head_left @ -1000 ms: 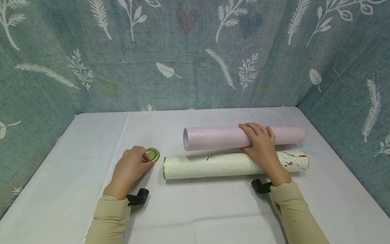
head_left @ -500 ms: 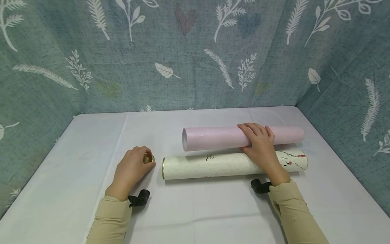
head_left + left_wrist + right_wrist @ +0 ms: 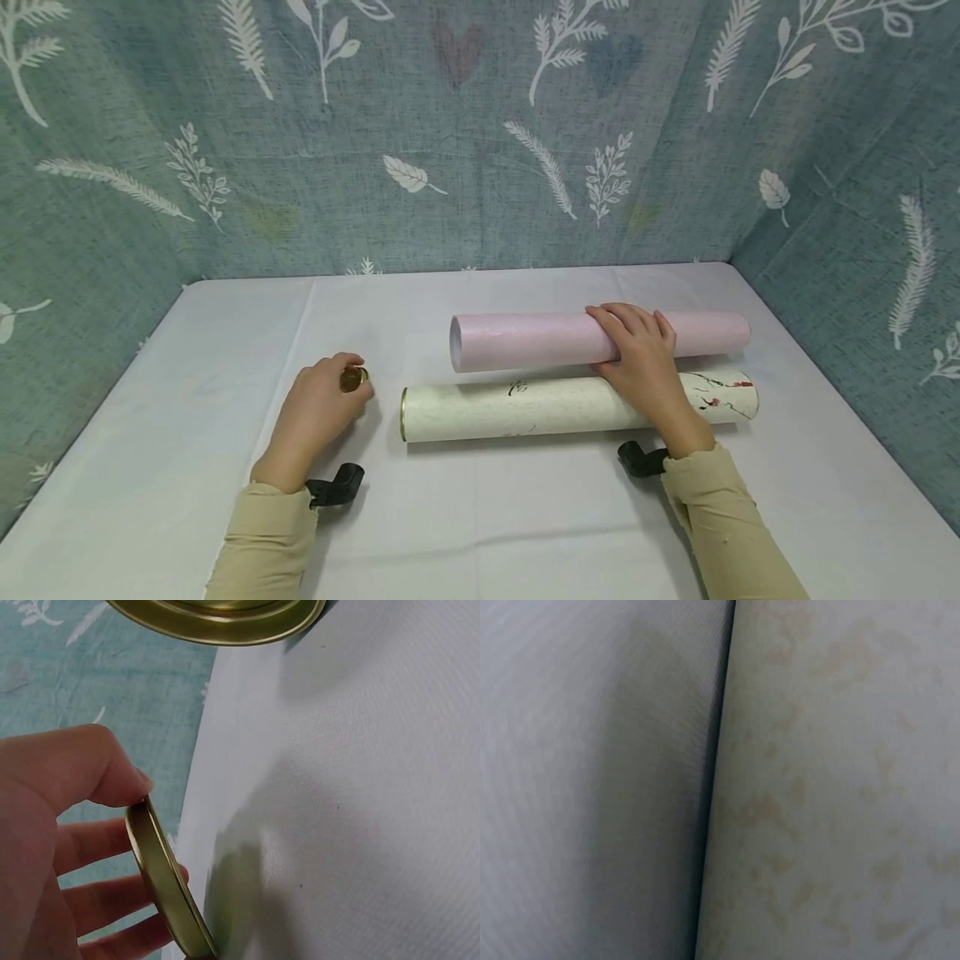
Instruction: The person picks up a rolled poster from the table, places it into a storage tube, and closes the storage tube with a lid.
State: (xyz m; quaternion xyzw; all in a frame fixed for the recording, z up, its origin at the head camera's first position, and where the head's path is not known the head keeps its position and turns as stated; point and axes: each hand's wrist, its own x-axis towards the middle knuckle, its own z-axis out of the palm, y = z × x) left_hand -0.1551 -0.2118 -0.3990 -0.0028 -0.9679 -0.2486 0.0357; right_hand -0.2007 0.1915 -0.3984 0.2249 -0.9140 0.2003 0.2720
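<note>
My left hand pinches a round gold lid between thumb and fingers, above the table on the left. In the left wrist view this lid stands tilted on edge, thumb on one side and fingers on the other. My right hand grips a pink tube from above, near its middle. Its open left end faces the left hand. In front of it lies a cream tube with dark writing, red blossoms and a gold-rimmed left end; the right wrist passes over it. The right wrist view shows only the mottled cream tube close up.
A white cloth covers the table. Behind and beside it hangs a green curtain with white leaf prints. A second gold rim shows at the top of the left wrist view.
The left hand has lifted the gold lid off the table and tilted it, moving slightly left. The right hand and both tubes have stayed in place.
</note>
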